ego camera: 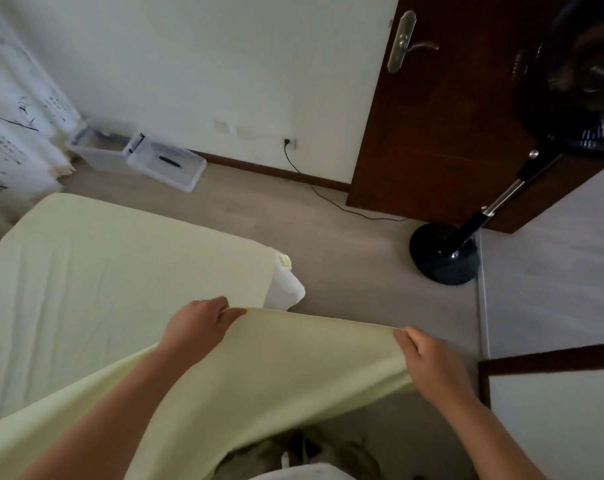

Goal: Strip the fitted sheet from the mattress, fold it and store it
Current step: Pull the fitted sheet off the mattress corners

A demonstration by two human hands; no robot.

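There is one fitted sheet point(276, 368), one mattress point(288, 289) and two hands. The left hand point(196, 329) pinches the edge of the sheet between thumb and curled fingers. The right hand point(430, 365) grips the same edge with its fingers folded over the cloth. The two hands are well apart, and the edge runs between them in a soft upward curve.

The sheet is pale yellow and plain. The lifted part hangs from both hands down toward the person, smooth with few folds. To the left of the left hand the rest of the sheet lies flat on the mattress with thin wrinkles. Just beyond the left hand, one white corner of the mattress is bare, and a small bunch of yellow cloth sits on top of it.

Far beyond the left hand, two clear plastic boxes point(168, 166) stand side by side at the wall, near one white curtain point(13, 133). Beyond the right hand stands one black fan point(446, 258) before one dark brown door point(432, 133). One black cable point(314, 188) runs over the floor.
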